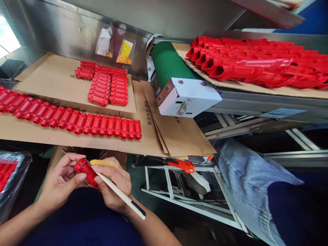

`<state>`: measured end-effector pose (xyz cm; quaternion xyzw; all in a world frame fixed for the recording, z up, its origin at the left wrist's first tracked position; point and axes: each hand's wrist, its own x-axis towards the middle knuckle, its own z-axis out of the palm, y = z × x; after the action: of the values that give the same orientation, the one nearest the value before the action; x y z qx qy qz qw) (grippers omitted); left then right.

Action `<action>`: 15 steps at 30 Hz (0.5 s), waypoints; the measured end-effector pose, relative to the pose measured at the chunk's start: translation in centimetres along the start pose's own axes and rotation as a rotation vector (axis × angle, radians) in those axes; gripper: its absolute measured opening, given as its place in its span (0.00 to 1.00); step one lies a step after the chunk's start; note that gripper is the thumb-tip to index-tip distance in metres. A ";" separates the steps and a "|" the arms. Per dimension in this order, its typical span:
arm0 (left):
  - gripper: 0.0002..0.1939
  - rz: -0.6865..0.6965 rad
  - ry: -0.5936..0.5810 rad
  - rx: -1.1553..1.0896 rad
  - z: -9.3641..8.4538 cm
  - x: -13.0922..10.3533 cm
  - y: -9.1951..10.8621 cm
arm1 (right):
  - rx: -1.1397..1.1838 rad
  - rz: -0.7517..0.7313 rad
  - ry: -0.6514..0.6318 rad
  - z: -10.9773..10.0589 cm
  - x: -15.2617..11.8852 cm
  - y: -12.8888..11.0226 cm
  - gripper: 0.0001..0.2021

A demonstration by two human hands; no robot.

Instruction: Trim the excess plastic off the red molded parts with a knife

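Fingers of the left hand (58, 179): bent inward, with one end of a red part (87, 171) pinched between thumb and fingertips.
Fingers of the right hand (116, 182): curled closed; a pale stick (123, 194) with a dark patch is clasped, and the red part's other end is steadied by the thumb.
Red part: held tilted between both hands, just off the near edge of the cardboard (130, 147).
Yellow finger cover (104, 163): worn on a right-hand finger.
Row of red cylinders (73, 119): laid side by side along the cardboard, beyond the hands.
Red cluster (107, 85): grouped farther back, on an upper sheet (53, 73).
Clear bags (125, 53): placed behind the cluster, with yellow pieces contained.
Green belt (171, 61): seen between the bags and a red pile (256, 65).
Co-worker's leg (248, 177): clothed in denim, lower right.
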<state>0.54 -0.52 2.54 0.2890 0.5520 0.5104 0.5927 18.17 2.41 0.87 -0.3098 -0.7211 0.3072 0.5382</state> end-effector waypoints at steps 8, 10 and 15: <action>0.23 0.045 0.031 0.074 -0.1 0.0 -0.5 | -0.003 0.009 0.030 0.2 0.0 -0.3 0.11; 0.22 0.067 0.056 0.092 -0.2 0.0 -0.7 | -0.020 0.026 0.010 -0.1 0.1 -0.6 0.12; 0.21 0.096 0.044 0.141 -0.6 0.2 -1.0 | -0.033 0.060 -0.030 -0.8 0.1 -1.1 0.12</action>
<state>0.24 -0.75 1.37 0.3449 0.5850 0.5043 0.5333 18.75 1.89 2.01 -0.3354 -0.7243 0.3160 0.5129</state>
